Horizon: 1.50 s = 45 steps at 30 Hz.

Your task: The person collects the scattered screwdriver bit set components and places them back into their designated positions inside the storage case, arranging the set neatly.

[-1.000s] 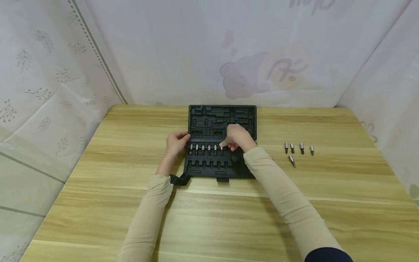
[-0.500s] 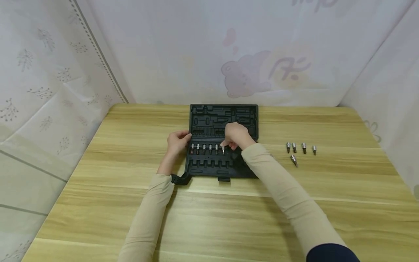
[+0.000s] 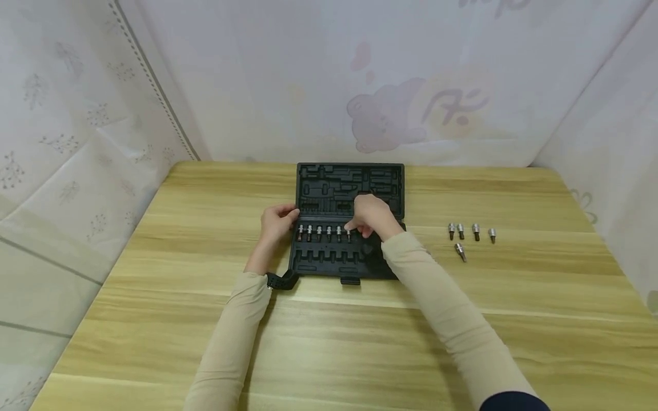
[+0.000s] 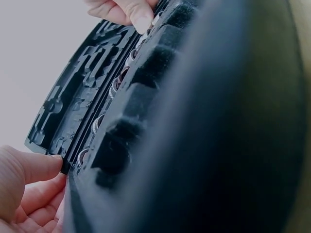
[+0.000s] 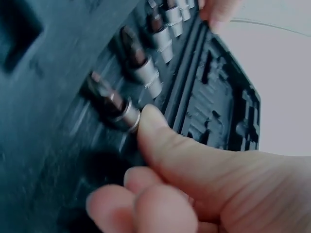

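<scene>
A black tool case (image 3: 329,273) lies unfolded on the table, its moulded lid away from the person. Several bit sockets (image 3: 329,233) with silver ends stand in a row in its upper slots. My left hand (image 3: 276,222) pinches the case's left edge near the hinge, thumb above and fingers below, as the left wrist view shows. My right hand (image 3: 374,216) reaches over the case. Its thumb (image 5: 155,128) presses the silver end of the rightmost seated bit socket (image 5: 115,108), while the other fingers are bent and apart from it.
Several loose bit sockets (image 3: 476,232) lie on the wooden table (image 3: 534,285) to the right of the case, one of them (image 3: 460,252) nearer the person. A patterned curtain (image 3: 288,85) hangs behind the table. The case's latch (image 3: 350,281) sticks out at its front edge.
Both hands stay at the same places on the case. The whole scene shifts slightly with the head camera; the right thumb remains at the rightmost seated bit socket.
</scene>
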Motion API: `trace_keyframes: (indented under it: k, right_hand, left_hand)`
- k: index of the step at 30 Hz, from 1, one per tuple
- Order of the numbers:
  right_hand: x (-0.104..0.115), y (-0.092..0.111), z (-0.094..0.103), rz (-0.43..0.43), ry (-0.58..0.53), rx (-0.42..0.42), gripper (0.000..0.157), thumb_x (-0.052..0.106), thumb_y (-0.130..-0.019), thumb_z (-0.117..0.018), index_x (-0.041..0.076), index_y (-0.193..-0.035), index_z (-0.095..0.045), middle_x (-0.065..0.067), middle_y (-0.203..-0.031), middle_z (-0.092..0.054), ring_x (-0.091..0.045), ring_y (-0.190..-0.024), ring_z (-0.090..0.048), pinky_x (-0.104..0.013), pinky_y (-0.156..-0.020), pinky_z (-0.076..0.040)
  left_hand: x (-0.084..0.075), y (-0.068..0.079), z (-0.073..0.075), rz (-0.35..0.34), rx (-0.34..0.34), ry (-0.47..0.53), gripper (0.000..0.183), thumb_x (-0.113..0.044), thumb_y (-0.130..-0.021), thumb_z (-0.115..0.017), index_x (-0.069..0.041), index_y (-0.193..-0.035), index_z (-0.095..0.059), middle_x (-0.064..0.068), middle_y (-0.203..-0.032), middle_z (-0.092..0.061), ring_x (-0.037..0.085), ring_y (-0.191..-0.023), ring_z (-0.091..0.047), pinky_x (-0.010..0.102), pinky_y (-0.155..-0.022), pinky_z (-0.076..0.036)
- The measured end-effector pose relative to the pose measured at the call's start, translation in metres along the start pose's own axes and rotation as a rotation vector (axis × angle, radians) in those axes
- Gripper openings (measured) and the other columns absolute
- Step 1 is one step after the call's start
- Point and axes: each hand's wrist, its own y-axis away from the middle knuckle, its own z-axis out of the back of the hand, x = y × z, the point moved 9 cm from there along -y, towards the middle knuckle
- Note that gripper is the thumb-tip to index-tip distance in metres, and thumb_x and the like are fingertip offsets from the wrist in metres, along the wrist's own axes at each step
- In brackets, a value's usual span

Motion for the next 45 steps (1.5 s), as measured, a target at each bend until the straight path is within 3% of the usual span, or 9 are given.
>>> trace_keyframes:
  k: [8, 11, 19, 29, 34, 45]
  right_hand:
    - [-0.008, 0.003, -0.001, 0.067, -0.141, -0.063, 0.030, 0.027, -0.084, -0.072, 0.007, -0.062, -0.066, -0.002, -0.047, -0.057, -0.013, -0.042, -0.054, -0.026, -0.045, -0.045]
    - [-0.013, 0.007, 0.002, 0.098, -0.223, -0.083, 0.031, 0.024, -0.088, -0.067, 0.004, -0.064, -0.067, -0.003, -0.049, -0.058, -0.015, -0.046, -0.057, -0.028, -0.049, -0.048]
    - [-0.030, 0.017, 0.008, 0.109, -0.392, -0.145, 0.023, 0.020, -0.090, -0.063, -0.001, -0.088, -0.071, -0.005, -0.061, -0.063, -0.024, -0.066, -0.067, -0.033, -0.063, -0.055]
    - [-0.048, 0.030, 0.013, 0.163, -0.514, -0.192, 0.022, 0.014, -0.089, -0.063, -0.006, -0.095, -0.068, -0.016, -0.080, -0.067, -0.023, -0.069, -0.066, -0.032, -0.063, -0.055]
    - [-0.058, 0.038, 0.014, 0.191, -0.542, -0.191, 0.022, 0.011, -0.090, -0.061, -0.009, -0.098, -0.067, -0.020, -0.084, -0.067, -0.021, -0.068, -0.064, -0.034, -0.066, -0.055]
    - [-0.079, 0.048, 0.014, 0.169, -0.559, -0.193, 0.027, 0.013, -0.093, -0.058, -0.010, -0.107, -0.063, -0.020, -0.090, -0.066, -0.019, -0.071, -0.064, -0.035, -0.070, -0.055]
  left_hand:
    - [-0.002, 0.004, 0.000, 0.000, -0.002, -0.002, 0.027, -0.009, -0.091, -0.061, 0.006, -0.114, -0.064, 0.022, -0.107, -0.065, 0.019, -0.077, -0.061, 0.023, -0.065, -0.050]
    - [-0.002, 0.004, -0.001, 0.002, -0.001, 0.008, 0.027, -0.009, -0.091, -0.061, 0.006, -0.113, -0.065, 0.022, -0.107, -0.065, 0.017, -0.078, -0.061, 0.022, -0.065, -0.049]
    - [0.000, 0.003, 0.000, 0.008, -0.003, -0.002, 0.028, -0.011, -0.091, -0.061, 0.005, -0.115, -0.064, 0.021, -0.107, -0.065, 0.019, -0.078, -0.061, 0.023, -0.066, -0.049]
    - [0.001, 0.002, 0.000, 0.009, -0.003, -0.005, 0.028, -0.012, -0.091, -0.062, 0.003, -0.115, -0.065, 0.020, -0.108, -0.065, 0.022, -0.082, -0.062, 0.025, -0.067, -0.050]
    - [0.001, 0.002, 0.001, 0.006, -0.002, -0.014, 0.029, -0.012, -0.091, -0.061, 0.003, -0.115, -0.064, 0.020, -0.108, -0.065, 0.023, -0.084, -0.062, 0.025, -0.068, -0.050]
    - [-0.001, 0.003, 0.001, -0.013, -0.002, -0.029, 0.028, -0.012, -0.091, -0.062, 0.003, -0.115, -0.065, 0.020, -0.106, -0.066, 0.019, -0.079, -0.061, 0.022, -0.064, -0.049]
